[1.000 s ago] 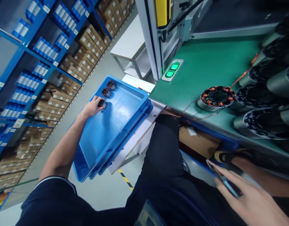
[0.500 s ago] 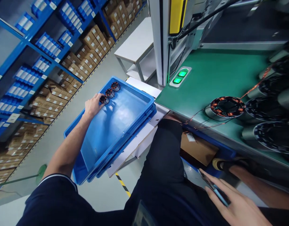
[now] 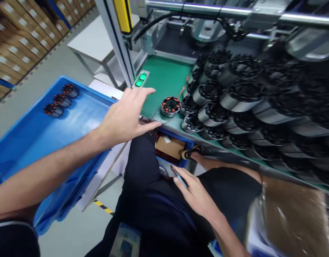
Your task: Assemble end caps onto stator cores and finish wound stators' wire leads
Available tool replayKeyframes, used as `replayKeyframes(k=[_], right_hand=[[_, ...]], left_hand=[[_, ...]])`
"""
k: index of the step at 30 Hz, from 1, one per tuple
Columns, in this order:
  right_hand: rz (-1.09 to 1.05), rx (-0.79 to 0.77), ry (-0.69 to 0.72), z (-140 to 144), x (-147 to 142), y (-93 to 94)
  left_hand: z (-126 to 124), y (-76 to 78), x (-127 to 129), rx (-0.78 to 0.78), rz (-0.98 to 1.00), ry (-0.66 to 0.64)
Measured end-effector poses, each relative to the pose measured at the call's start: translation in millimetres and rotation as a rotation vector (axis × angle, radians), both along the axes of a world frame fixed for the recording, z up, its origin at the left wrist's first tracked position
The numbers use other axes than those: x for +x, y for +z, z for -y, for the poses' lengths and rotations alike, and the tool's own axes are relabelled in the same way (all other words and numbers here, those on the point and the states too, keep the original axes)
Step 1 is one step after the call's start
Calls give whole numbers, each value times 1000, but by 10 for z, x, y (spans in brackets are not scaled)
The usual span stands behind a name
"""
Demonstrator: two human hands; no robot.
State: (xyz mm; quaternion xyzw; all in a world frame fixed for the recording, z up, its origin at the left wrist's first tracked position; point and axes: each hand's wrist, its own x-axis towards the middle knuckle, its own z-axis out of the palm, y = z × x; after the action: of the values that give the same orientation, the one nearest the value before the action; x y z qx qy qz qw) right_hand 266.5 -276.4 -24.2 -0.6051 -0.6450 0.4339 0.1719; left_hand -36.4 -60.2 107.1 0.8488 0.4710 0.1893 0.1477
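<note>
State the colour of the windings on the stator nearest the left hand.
Copper-orange windings on the round metal stator, beyond the left hand; seen in the head view.

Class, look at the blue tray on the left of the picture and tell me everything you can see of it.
The blue tray looks like smooth plastic, shallow, with a raised rim and a glossy floor. It sits nested on at least one more blue tray, tilted in the view, resting on a white table beside the green bench. Three small wound stators stand in a row near its far corner. The left forearm crosses above it; whether it touches the tray cannot be told.
</note>
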Motion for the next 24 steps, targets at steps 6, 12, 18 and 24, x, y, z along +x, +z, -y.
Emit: replayKeyframes(k=[6,12,18,24], right_hand=[[-84,-42,-58,342,123,25],[-163,-16,-195,399,187,-6],[-255,78,-418,198,318,237],[-314,407,-509,-134,156,860]], left_hand=[[-306,-306,686,-157,-69,57],[-54,-193,589,-265,250,195],[895,-298,584,-728,866,111],[1452,-339,824,-561,598,-45]])
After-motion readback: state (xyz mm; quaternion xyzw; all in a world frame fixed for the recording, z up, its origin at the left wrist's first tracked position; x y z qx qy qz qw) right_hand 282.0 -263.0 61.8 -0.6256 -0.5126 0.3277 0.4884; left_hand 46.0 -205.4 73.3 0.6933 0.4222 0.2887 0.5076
